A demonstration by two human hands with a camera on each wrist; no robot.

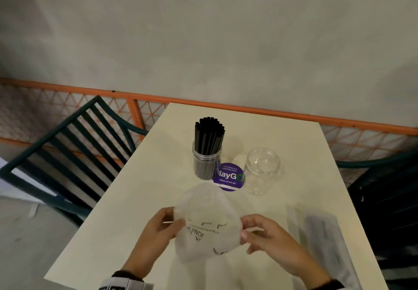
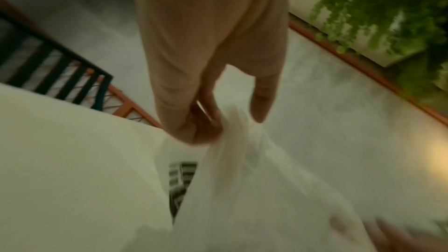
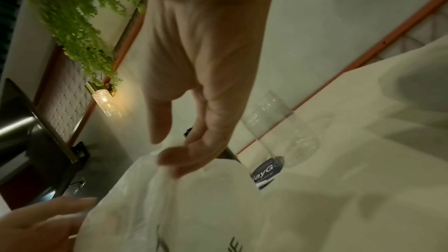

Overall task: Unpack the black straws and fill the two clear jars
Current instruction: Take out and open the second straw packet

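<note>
I see the white bag (image 1: 208,219) stretched between both hands, blocking my near centre, straw-filled jar (image 1: 207,154) and empty jar (image 1: 262,170) standing behind it, gap between them over purple sticker (image 1: 228,176), wrapped packet (image 1: 325,240) lying at right, bare table (image 1: 135,199) at left.

Lighting was dim and greenish throughout. Both wrist views were motion-blurred; a wall lamp (image 3: 104,103) gave warm glare. Head-view edges bowed.

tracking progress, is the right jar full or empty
Empty: the right jar is see-through with no straws inside, while the left jar holds a black bundle.
</note>
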